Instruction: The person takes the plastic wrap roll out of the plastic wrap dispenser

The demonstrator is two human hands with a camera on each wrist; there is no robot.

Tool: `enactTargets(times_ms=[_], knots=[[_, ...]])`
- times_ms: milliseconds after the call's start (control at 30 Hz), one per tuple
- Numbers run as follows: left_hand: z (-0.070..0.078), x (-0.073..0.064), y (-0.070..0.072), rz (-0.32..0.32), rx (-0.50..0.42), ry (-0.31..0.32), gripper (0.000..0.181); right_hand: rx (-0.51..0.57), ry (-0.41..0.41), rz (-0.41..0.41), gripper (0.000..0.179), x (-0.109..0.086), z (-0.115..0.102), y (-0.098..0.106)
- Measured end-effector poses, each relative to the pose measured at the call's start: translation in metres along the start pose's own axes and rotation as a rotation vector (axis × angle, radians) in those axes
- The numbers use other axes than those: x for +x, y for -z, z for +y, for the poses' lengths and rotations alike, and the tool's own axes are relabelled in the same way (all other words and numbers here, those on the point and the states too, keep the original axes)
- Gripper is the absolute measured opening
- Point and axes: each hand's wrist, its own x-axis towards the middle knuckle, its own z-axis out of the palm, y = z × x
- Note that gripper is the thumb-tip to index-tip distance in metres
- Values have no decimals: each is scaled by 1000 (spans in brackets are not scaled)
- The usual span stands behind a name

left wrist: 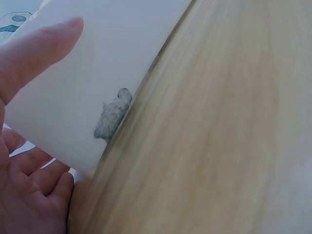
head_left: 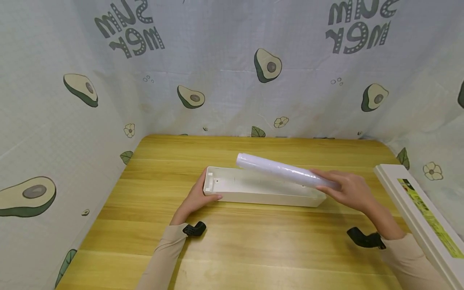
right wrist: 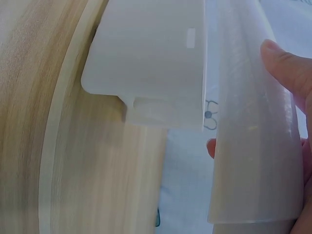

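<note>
A long white open-topped plastic box (head_left: 268,198), apparently a cling film dispenser, sits on the wooden table. My left hand (head_left: 197,197) grips its left end. The thumb lies over the front wall and the other fingers are at the end wall. In the left wrist view a grey smudged patch (left wrist: 113,116) marks the wall. A roll of cling film (head_left: 275,169) is held by its right end in my right hand (head_left: 348,187). It slants above the box, left end higher. In the right wrist view, the thumb and a fingertip wrap the roll (right wrist: 253,122) beside the box's notched end.
A long white lid (head_left: 427,225) with a yellow-green label lies along the right side of the table (head_left: 261,249). Behind the table hangs a pale curtain (head_left: 224,52) printed with avocados, and it also runs along both sides.
</note>
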Motion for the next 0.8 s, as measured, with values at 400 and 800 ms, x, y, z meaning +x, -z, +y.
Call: enactTargets(times_ms=[400, 800], knots=[[-5, 1, 0, 9, 13, -26, 105, -26, -2, 41, 62, -5, 2, 5], [-2, 0, 0, 2, 0, -16, 107, -35, -40, 58, 64, -15, 5, 10]])
